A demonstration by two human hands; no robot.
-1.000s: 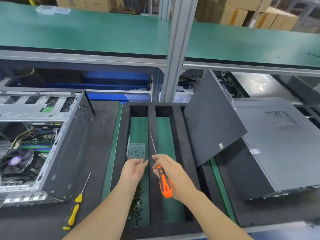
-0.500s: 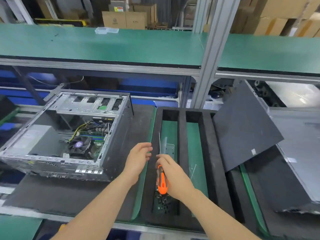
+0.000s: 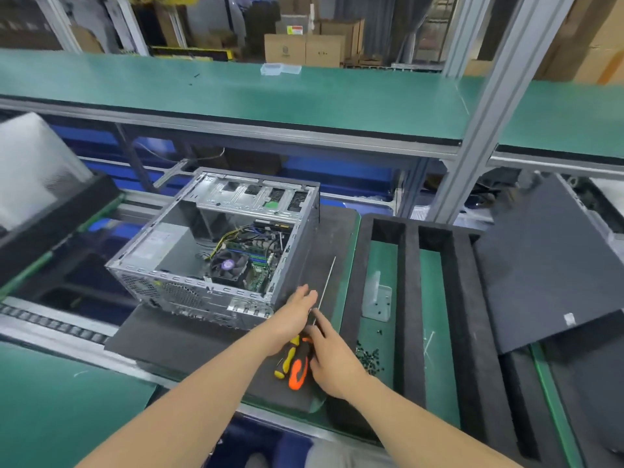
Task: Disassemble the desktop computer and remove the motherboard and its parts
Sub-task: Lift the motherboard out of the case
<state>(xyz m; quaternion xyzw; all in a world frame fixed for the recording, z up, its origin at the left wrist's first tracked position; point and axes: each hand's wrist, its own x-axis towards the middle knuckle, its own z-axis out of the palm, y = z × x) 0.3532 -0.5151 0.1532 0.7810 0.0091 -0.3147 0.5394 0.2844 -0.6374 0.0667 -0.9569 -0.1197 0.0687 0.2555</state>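
Head view: computer case (image 3: 189, 251) stands open on black mat (image 3: 202, 346), left of centre, motherboard (image 3: 260, 261) inside. Left hand (image 3: 295, 315) is near its corner, fingers straight together. Right hand (image 3: 334, 359) covers orange screwdriver (image 3: 297, 373); I cannot tell if it grips. Yellow screwdriver (image 3: 285, 361) lies just beside.

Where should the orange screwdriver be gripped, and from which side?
Grip the orange screwdriver by its thick handle, from above and the right: it lies flat on the mat, thin shaft pointing away, with the yellow screwdriver close on its left.
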